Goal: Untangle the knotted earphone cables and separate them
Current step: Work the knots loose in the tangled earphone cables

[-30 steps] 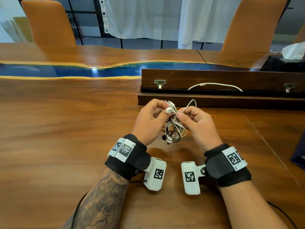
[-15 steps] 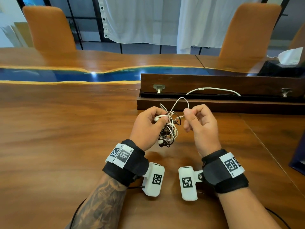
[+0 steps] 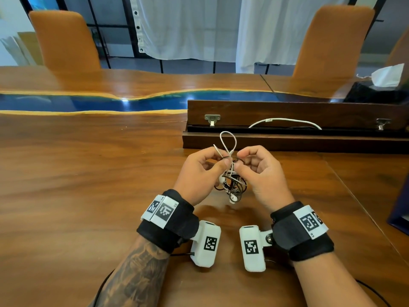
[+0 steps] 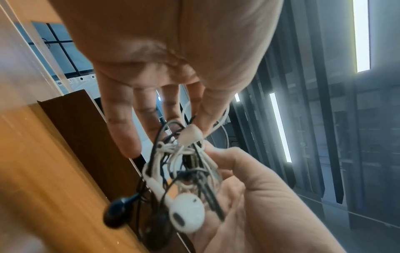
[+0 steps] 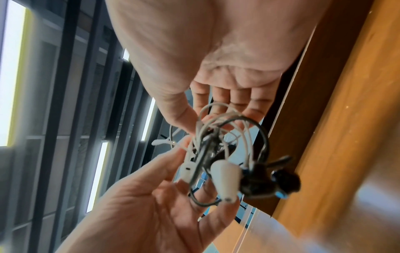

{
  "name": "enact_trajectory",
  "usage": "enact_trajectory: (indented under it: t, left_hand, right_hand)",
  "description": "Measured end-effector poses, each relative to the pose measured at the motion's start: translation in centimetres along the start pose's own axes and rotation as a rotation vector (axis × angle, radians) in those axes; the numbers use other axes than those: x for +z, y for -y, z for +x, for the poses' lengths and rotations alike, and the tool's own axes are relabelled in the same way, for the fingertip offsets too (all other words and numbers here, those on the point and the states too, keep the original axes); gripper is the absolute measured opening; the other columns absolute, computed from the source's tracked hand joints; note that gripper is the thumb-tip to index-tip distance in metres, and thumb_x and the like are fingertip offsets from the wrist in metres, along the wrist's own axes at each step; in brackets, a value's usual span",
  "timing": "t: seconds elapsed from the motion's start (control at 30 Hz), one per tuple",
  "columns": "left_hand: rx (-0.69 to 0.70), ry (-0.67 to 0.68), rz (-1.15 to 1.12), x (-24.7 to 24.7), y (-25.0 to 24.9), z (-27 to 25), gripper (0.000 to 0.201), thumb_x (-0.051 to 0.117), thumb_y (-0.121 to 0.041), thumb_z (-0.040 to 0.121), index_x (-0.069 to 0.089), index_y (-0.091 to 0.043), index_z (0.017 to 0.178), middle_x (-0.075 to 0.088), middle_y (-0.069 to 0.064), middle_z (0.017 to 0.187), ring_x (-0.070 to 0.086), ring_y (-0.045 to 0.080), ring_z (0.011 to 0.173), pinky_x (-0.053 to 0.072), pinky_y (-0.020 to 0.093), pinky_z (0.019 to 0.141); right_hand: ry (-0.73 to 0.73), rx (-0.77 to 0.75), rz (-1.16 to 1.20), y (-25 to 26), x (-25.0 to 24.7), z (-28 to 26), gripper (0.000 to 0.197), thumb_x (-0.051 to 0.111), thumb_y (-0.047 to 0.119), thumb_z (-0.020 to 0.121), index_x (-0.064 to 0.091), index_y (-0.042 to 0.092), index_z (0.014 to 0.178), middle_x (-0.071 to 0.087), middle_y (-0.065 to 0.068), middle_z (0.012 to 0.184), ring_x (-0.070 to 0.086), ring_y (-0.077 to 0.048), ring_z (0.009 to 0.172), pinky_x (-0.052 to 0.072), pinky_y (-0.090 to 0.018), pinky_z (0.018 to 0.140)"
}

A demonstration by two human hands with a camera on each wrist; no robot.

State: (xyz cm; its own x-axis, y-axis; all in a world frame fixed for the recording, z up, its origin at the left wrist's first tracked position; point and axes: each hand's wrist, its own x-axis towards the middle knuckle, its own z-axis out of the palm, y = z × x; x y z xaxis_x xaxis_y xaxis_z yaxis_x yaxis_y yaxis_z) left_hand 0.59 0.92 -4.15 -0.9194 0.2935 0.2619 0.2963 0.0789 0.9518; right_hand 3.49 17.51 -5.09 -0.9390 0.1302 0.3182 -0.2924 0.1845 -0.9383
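A knot of white and black earphone cables [image 3: 232,185] hangs above the table between both hands. My left hand [image 3: 199,171] pinches the top of the tangle with thumb and forefinger. My right hand [image 3: 261,171] pinches it from the other side, close by. A white cable loop [image 3: 228,140] stands up above the fingertips. In the left wrist view a white earbud [image 4: 186,215] and a black earbud [image 4: 119,212] dangle below the tangle [image 4: 179,162]. In the right wrist view the tangle [image 5: 227,150] shows a white earbud stem [image 5: 225,179] and a black earbud [image 5: 281,183].
A long dark wooden box [image 3: 294,127] lies open just beyond the hands, with a white cable [image 3: 285,121] in it. The wooden table [image 3: 77,185] has a blue resin strip [image 3: 88,103]. Two orange chairs [image 3: 64,38] stand behind. A tissue box [image 3: 380,91] sits far right.
The hands have come closer together again on the tangle. The white loop now stands up taller above the fingertips, and the bundle hangs lower between the palms.
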Motion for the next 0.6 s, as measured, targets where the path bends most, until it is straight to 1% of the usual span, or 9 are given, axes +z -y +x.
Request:
enact_trajectory:
  t: [0.07, 0.1, 0.17, 0.23, 0.33, 0.4, 0.5, 0.57, 0.6]
  left_hand:
    - [-0.016, -0.023, -0.009, -0.08, 0.04, 0.08, 0.007, 0.062, -0.008, 0.097, 0.069, -0.007, 0.099, 0.071, 0.017, 0.089, 0.064, 0.020, 0.069, 0.057, 0.036, 0.060]
    - [-0.026, -0.027, -0.009, -0.09, 0.08, 0.15, 0.007, 0.061, -0.006, 0.097, 0.067, -0.004, 0.097, 0.071, 0.016, 0.089, 0.065, 0.019, 0.069, 0.057, 0.033, 0.058]
    - [-0.038, -0.031, -0.004, 0.01, 0.16, 0.21, 0.008, 0.060, -0.005, 0.098, 0.065, 0.002, 0.096, 0.069, 0.011, 0.089, 0.064, 0.015, 0.068, 0.055, 0.027, 0.055]
    - [-0.030, -0.048, -0.003, 0.13, 0.19, 0.20, 0.011, 0.061, -0.005, 0.097, 0.064, 0.005, 0.096, 0.069, 0.008, 0.090, 0.064, 0.016, 0.068, 0.056, 0.027, 0.055]
    - [0.002, -0.095, 0.032, 0.04, 0.31, 0.29, 0.010, 0.062, -0.006, 0.097, 0.067, 0.002, 0.094, 0.070, 0.005, 0.090, 0.066, 0.017, 0.072, 0.057, 0.028, 0.059]
    - [-0.005, -0.106, 0.036, -0.10, 0.30, 0.42, 0.009, 0.062, -0.007, 0.097, 0.066, 0.000, 0.094, 0.070, 0.004, 0.090, 0.066, 0.016, 0.073, 0.055, 0.024, 0.060]
    - [-0.029, -0.115, 0.033, -0.34, 0.22, 0.46, 0.008, 0.059, -0.006, 0.098, 0.066, -0.004, 0.095, 0.068, 0.002, 0.081, 0.062, 0.004, 0.064, 0.049, 0.017, 0.058]
    - [-0.034, -0.137, 0.029, -0.44, 0.12, 0.39, 0.010, 0.056, -0.004, 0.099, 0.066, -0.005, 0.097, 0.065, -0.002, 0.078, 0.058, -0.001, 0.060, 0.045, 0.013, 0.054]
    - [-0.032, -0.148, 0.038, -0.49, 0.08, 0.36, 0.011, 0.056, -0.004, 0.099, 0.066, -0.007, 0.098, 0.065, -0.002, 0.079, 0.058, -0.001, 0.060, 0.044, 0.012, 0.054]
  right_hand:
    - [0.011, 0.017, -0.022, 0.18, 0.07, 0.04, 0.024, 0.061, -0.005, 0.093, 0.070, 0.016, 0.098, 0.072, 0.001, 0.094, 0.068, -0.005, 0.082, 0.054, -0.019, 0.069]
    - [0.003, 0.038, -0.027, 0.27, 0.12, 0.05, 0.025, 0.058, -0.006, 0.094, 0.071, 0.016, 0.094, 0.072, 0.002, 0.091, 0.067, -0.002, 0.076, 0.053, -0.017, 0.065]
    - [-0.021, 0.081, -0.030, 0.25, 0.17, 0.10, 0.024, 0.055, -0.002, 0.096, 0.071, 0.013, 0.088, 0.071, -0.001, 0.086, 0.065, -0.004, 0.070, 0.052, -0.018, 0.061]
    - [-0.016, 0.117, -0.028, 0.10, 0.24, 0.17, 0.021, 0.054, 0.003, 0.100, 0.070, 0.012, 0.090, 0.070, -0.003, 0.085, 0.064, -0.007, 0.072, 0.053, -0.020, 0.063]
    - [0.007, 0.125, -0.032, -0.16, 0.36, 0.12, 0.014, 0.055, 0.013, 0.103, 0.068, 0.015, 0.097, 0.071, -0.002, 0.083, 0.066, -0.009, 0.075, 0.054, -0.024, 0.068]
    - [-0.004, 0.110, -0.012, -0.17, 0.32, 0.10, 0.011, 0.056, 0.016, 0.102, 0.067, 0.015, 0.097, 0.072, -0.008, 0.082, 0.066, -0.012, 0.073, 0.055, -0.028, 0.069]
    - [0.066, 0.098, 0.051, 0.18, 0.24, -0.03, 0.008, 0.059, 0.006, 0.099, 0.064, 0.012, 0.096, 0.072, -0.005, 0.081, 0.067, -0.014, 0.073, 0.055, -0.025, 0.065]
    - [0.133, 0.099, 0.061, 0.08, 0.11, -0.01, 0.018, 0.058, -0.005, 0.095, 0.062, 0.012, 0.094, 0.069, -0.005, 0.086, 0.065, -0.015, 0.076, 0.056, -0.025, 0.065]
    - [0.152, 0.103, 0.060, -0.01, 0.04, 0.05, 0.020, 0.057, -0.007, 0.094, 0.062, 0.012, 0.092, 0.068, -0.004, 0.088, 0.065, -0.016, 0.079, 0.057, -0.026, 0.067]
